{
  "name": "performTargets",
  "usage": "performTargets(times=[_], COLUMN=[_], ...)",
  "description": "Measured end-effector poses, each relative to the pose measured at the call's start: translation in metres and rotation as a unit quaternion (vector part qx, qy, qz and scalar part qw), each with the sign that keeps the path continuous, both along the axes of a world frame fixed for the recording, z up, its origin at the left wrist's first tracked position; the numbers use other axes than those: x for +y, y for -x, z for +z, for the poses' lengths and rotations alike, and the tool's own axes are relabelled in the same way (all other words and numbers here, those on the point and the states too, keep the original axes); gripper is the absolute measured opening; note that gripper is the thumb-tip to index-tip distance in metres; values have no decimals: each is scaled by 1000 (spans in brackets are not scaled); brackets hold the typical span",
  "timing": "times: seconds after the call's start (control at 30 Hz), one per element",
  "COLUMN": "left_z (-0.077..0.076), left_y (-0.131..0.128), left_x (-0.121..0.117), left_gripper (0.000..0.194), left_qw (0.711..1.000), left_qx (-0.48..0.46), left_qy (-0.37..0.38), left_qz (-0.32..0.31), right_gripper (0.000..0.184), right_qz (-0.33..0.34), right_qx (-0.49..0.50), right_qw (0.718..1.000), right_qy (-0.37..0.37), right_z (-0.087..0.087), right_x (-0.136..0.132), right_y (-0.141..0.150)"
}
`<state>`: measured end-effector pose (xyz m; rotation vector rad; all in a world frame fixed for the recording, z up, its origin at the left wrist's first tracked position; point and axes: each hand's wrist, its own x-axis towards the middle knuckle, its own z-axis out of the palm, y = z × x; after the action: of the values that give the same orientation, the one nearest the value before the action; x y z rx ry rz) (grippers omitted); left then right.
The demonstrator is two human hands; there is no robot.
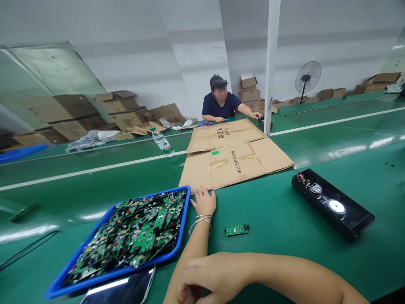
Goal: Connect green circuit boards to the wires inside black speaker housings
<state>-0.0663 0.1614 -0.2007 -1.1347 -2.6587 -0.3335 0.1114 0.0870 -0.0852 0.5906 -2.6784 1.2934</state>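
Note:
My left hand (205, 203) reaches forward and lies on the near edge of a flattened cardboard sheet (262, 154), fingers spread, two bangles at the wrist. My right hand (215, 274) crosses over my left forearm. Its fingers curl inward at the bottom edge of the view, and what they hold, if anything, is hidden. Left of my hands, a blue tray (189, 202) is heaped with green circuit boards (144, 238). One single circuit board (236, 229) lies on the green table to the right of my left wrist.
A black speaker housing (332, 204) with wires lies at right. A dark-screened phone or tablet (123, 289) is partly under the tray. A water bottle (162, 142) stands beyond the tray. Across the table sits a co-worker (221, 103), one arm stretched past a white post (272, 63).

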Motion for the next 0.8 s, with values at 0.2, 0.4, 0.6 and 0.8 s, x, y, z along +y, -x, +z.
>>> performTargets(times=[0.2,0.4,0.6,0.8], left_z=[-1,-2,-2,-1], left_y=[1,0,1,1], left_x=[1,1,1,1], left_gripper=[43,44,44,43], left_qw=[1000,1000,1000,1000], left_qx=[-2,1,-4,-9], left_qy=[-1,-2,0,-3], left_qz=[2,2,3,4], right_gripper=[31,27,30,27], right_qz=[12,-7,-11,-16], right_qx=[-35,-15,-27,-26], right_qw=[999,1000,1000,999], right_qy=[2,-21,-7,-35], right_z=[-1,1,-3,2], right_x=[1,-1,0,-5], right_y=[2,0,2,0])
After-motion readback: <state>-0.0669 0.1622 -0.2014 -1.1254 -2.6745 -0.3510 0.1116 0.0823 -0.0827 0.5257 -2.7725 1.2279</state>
